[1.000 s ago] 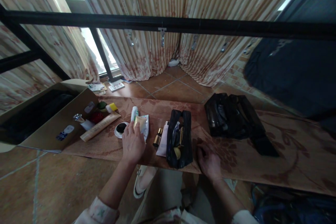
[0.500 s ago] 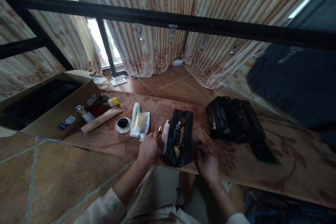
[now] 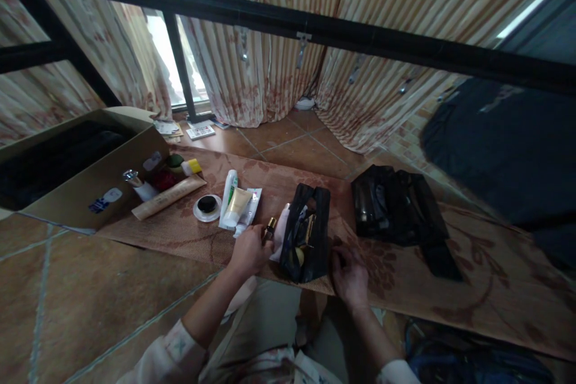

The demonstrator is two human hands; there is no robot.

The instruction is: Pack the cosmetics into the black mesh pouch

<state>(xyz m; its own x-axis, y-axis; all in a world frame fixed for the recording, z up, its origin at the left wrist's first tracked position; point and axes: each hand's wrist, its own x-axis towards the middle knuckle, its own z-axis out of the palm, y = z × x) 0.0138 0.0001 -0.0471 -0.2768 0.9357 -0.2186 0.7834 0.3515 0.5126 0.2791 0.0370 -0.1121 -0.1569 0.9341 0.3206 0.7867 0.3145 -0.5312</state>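
Note:
My left hand (image 3: pixel 249 252) is closed around a small dark bottle with a gold cap (image 3: pixel 270 225), held tilted just above the cloth (image 3: pixel 180 240). Right beside it a pale pink bottle (image 3: pixel 281 231) leans along a black mesh pouch (image 3: pixel 320 240), whose top gapes over gold and yellowish items. My right hand (image 3: pixel 351 276) rests at the pouch's right side, fingers loosely curled and thumb apart, with nothing visible in it. Left of the bottle lie a gold-beige tube (image 3: pixel 237 207), a white tube (image 3: pixel 230 185) and a silvery packet (image 3: pixel 252 207).
A round jar with a black lid (image 3: pixel 207 204) sits farther left, near a long beige tube (image 3: pixel 168 198) and several containers by a cardboard box (image 3: pixel 67 192). On the right lies a second black mesh bag (image 3: pixel 396 207). A black metal bar (image 3: pixel 270 21) crosses above.
My left hand has shifted a little to the left with the gold-capped bottle, away from the pouch. The right hand stays by the pouch, and the whole view has moved slightly.

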